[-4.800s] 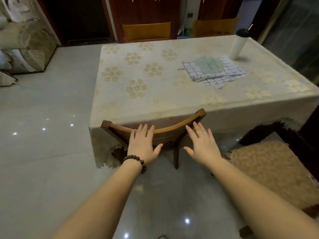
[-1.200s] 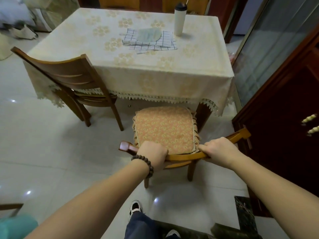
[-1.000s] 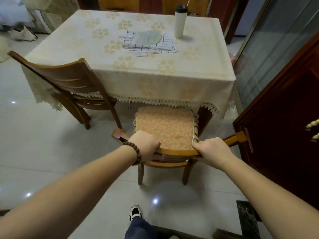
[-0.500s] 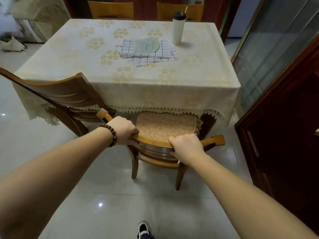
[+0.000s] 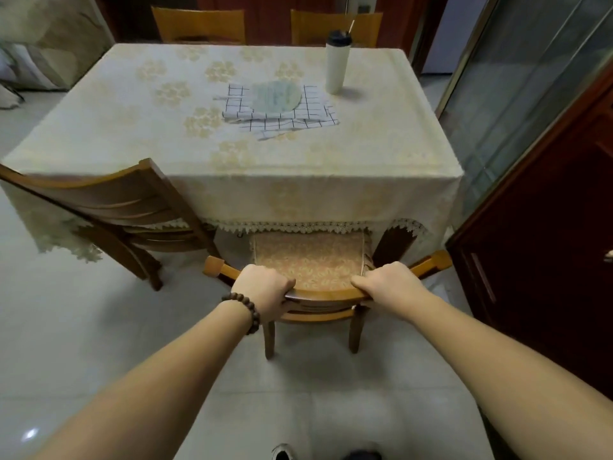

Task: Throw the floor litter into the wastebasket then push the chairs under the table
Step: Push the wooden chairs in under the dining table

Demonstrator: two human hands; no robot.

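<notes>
With the left hand [image 5: 263,291] and right hand [image 5: 391,287] each curled round the top rail of the cushioned chair [image 5: 311,260] — its seat partly under the table [image 5: 298,194] — the person would do best pushing evenly and straight, clear of the table leg [image 5: 394,242].

Worn on the head, looking forward and steeply down over both forearms at a chair [image 5: 318,277] close below, with the table [image 5: 252,167] just beyond filling the middle and shoe tips at the bottom edge.
</notes>
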